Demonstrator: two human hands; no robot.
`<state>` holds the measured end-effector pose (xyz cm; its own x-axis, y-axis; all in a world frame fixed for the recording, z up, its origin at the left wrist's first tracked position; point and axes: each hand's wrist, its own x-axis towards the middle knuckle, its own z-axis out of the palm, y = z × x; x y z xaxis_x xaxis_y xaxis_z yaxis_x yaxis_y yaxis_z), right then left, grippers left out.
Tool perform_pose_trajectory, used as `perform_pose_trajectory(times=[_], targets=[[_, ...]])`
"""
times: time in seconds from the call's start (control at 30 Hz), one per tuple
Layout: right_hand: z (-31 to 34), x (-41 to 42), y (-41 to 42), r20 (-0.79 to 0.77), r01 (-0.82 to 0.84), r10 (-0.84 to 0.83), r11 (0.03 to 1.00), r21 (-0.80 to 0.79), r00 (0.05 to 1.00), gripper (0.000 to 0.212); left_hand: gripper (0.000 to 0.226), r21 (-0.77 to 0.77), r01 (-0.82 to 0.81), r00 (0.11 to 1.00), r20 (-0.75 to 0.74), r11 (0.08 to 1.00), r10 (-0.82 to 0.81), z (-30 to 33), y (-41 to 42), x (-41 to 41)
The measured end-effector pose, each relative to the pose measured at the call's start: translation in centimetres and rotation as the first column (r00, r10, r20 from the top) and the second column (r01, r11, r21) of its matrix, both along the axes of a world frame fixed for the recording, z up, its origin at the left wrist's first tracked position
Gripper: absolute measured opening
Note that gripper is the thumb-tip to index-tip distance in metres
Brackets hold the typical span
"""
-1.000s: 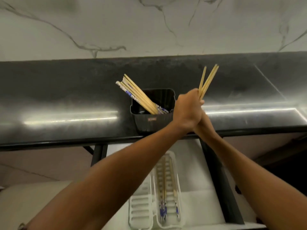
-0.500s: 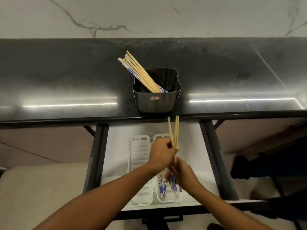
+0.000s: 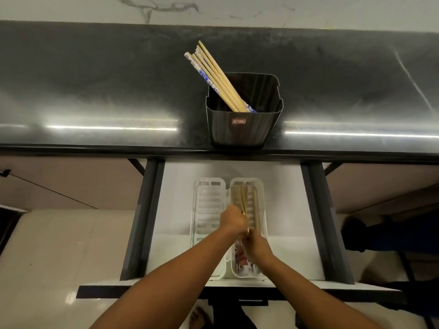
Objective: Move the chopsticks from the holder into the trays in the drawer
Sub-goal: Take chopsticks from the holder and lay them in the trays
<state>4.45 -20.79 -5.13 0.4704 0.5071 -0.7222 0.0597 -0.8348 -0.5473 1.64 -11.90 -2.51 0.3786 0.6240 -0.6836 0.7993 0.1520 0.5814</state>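
Both hands, left hand (image 3: 234, 222) and right hand (image 3: 255, 245), closed fingers on bamboo chopsticks (image 3: 244, 200) over right tray (image 3: 260, 210); left tray (image 3: 209, 203) bare; holder (image 3: 244, 129) on dark surface (image 3: 95, 91) kept bundle (image 3: 213, 74); tray contents beneath hands obscured.

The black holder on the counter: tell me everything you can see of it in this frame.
The black holder is a squarish, open-topped tub, apparently plastic, with faint vertical ribbing and a small red-and-white label on its front wall. It stands upright at the front edge of the dark counter, just above the open drawer. A bundle of chopsticks leans out over its back-left corner, some plain wood, some with blue-patterned wrapping. Neither hand touches it.
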Motion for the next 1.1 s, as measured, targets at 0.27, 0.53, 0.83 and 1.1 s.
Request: perform_pose_trajectory(times=[0.27,0.53,0.83,1.1], targets=[[-1.6,0.5,0.3,0.165,-0.258,0.287,0.950,-0.176,0.944,0.029,0.026,-0.037,0.065,0.994,-0.087,0.997,-0.068,-0.5,-0.9,0.6],[0.5,0.4,-0.2,0.211,-0.218,0.247,0.965,-0.148,0.946,0.025,0.022,0.006,0.077,0.994,-0.076,0.997,-0.076,0.9,-1.1,0.5],[13.0,4.7,3.5,0.499,-0.221,0.005,0.900,0.376,0.866,0.016,0.021,0.121,-0.376,0.880,0.356,0.919,0.314,6.4,5.1,-1.9],[25.0,8.1,13.3,0.711,-0.473,-0.122,0.668,0.574,0.692,0.010,0.015,0.246,-0.616,0.672,0.660,0.748,0.337,16.7,13.8,-1.8]])
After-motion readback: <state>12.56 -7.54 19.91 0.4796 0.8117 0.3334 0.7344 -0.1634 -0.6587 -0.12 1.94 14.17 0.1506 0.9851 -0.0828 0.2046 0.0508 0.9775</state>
